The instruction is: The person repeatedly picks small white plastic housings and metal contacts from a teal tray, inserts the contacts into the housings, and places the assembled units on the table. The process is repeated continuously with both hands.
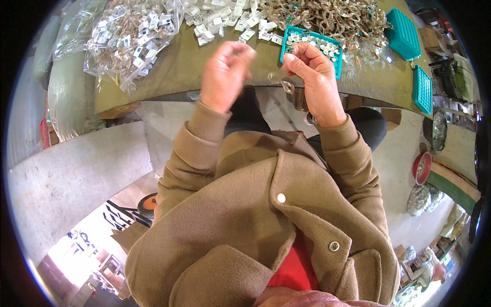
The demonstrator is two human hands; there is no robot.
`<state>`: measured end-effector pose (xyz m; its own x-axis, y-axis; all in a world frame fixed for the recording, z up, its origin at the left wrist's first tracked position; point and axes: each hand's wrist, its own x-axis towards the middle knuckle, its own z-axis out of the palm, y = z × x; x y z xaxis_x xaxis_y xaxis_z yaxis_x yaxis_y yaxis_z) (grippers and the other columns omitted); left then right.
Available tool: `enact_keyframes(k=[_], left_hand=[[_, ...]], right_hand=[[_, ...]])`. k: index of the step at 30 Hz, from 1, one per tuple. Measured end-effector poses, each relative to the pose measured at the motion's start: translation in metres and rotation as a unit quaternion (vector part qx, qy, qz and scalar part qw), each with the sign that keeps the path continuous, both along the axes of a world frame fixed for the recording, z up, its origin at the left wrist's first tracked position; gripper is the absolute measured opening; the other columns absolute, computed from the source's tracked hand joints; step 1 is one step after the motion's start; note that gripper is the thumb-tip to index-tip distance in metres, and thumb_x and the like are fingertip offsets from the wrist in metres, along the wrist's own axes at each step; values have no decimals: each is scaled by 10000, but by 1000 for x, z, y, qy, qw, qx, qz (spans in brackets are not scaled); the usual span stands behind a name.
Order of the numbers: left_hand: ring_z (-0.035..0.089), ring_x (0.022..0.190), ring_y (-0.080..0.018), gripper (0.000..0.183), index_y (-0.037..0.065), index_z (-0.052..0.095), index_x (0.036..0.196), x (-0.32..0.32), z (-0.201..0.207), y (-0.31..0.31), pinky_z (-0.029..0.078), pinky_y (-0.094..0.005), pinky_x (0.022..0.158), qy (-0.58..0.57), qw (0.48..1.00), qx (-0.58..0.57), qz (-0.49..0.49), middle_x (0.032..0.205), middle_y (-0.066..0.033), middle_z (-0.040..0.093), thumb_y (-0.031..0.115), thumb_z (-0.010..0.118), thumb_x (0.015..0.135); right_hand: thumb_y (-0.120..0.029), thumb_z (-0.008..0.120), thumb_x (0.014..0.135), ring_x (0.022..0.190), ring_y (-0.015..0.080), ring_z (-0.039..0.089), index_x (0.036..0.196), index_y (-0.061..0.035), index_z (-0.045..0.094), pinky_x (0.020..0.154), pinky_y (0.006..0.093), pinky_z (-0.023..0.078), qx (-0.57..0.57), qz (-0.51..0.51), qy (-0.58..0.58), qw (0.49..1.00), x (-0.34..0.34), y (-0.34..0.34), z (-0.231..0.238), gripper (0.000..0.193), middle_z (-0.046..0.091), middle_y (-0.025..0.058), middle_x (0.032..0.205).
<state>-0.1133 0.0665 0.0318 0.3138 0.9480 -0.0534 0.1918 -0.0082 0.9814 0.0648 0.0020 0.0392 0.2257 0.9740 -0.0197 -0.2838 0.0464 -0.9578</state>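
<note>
My left hand (225, 75) is raised over the table's near part, fingers curled inward and smeared by motion. Whether it holds anything does not show. Just beyond its fingertips lie loose white plastic housings (225, 18). My right hand (318, 79) is closed in a pinch of thumb and forefinger, in front of a teal tray (337, 69) of small round whitish pieces (327, 47). A clear looped cord (288, 87) hangs below the pinch and seems held by it; the exact grip point is hidden.
An olive-topped table (179, 77) curves across in front of me. A clear bag (135, 43) of white housings and cords stands at left. Clear brownish cords (337, 15) are heaped at the back right. Teal baskets (404, 35) sit along the right edge.
</note>
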Motion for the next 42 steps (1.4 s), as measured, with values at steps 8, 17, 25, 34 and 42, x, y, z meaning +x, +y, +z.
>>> enact_keyframes(k=[8, 17, 25, 34, 42], left_hand=[[669, 817, -235, 278, 35, 689, 899, 0, -23, 52, 510, -347, 730, 365, 888, 277, 25, 907, -123, 685, 298, 726, 819], [497, 654, -16, 127, 63, 635, 997, -4, -1, 11, 386, -149, 513, -176, 966, -189, 4, 872, 17, 642, 157, 670, 918], [637, 872, -71, 274, 72, 657, 1199, 1, 12, -14, 500, -207, 622, -198, 952, -225, -54, 1051, 3, 691, 178, 633, 948], [645, 881, -73, 260, 67, 626, 1184, -2, 5, -16, 516, -183, 615, -223, 941, -246, -68, 1012, -8, 677, 132, 646, 934], [665, 924, -131, 284, 42, 617, 1194, 9, 5, -25, 530, -236, 680, -236, 952, -192, -47, 1063, -40, 685, 109, 654, 921]], right_hand=[[-113, 590, 951, 559, 66, 486, 943, -80, 522, 571, 207, 405, -62, 92, 106, 988, -11, -2, 3, 76, 477, -39, 672], [-100, 607, 937, 498, 51, 474, 953, -67, 542, 535, 238, 470, -40, 101, 203, 973, -15, 5, -1, 75, 516, -30, 669], [-114, 639, 927, 507, 20, 485, 960, -55, 571, 450, 165, 422, -40, 76, 108, 990, -14, -4, -1, 96, 581, -12, 731], [-98, 638, 920, 536, 37, 516, 975, -32, 586, 478, 192, 468, -48, 16, 10, 999, -18, -9, -3, 100, 589, -5, 739], [-111, 614, 929, 645, 91, 564, 949, -7, 603, 637, 246, 520, -51, 60, 134, 988, -12, -18, 10, 106, 598, 27, 748]])
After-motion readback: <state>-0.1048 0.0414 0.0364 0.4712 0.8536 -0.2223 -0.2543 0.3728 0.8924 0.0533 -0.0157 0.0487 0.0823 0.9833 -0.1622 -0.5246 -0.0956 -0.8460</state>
